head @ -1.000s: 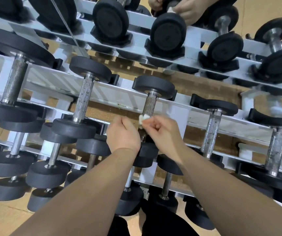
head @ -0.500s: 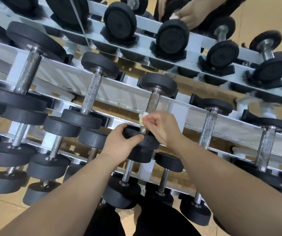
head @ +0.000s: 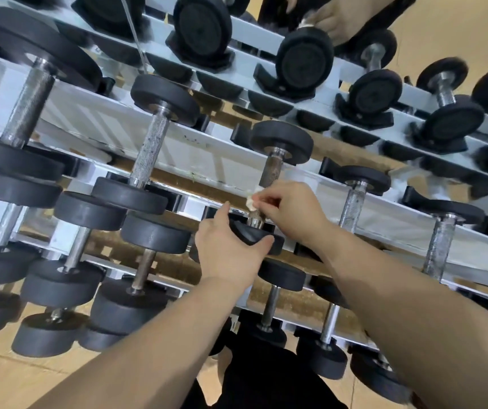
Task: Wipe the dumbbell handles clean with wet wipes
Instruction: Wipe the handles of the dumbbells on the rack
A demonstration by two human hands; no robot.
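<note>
The right hand (head: 291,211) fingers pinch a wipe (head: 252,199) against the handle (head: 269,175) on the rack's (head: 207,160) middle shelf. The left hand (head: 228,252) fingers wrap the near weight (head: 251,233); best hold it firm and rub along the whole knurl.

A gym: tiered white rack (head: 207,160) loaded with black dumbbells (head: 148,149), wall mirror behind.

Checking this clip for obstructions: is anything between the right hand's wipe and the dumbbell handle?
Nothing visible. The right hand presses the wipe straight against the handle, near its lower end. The left hand grips the lower weight below, clear of the handle.
</note>
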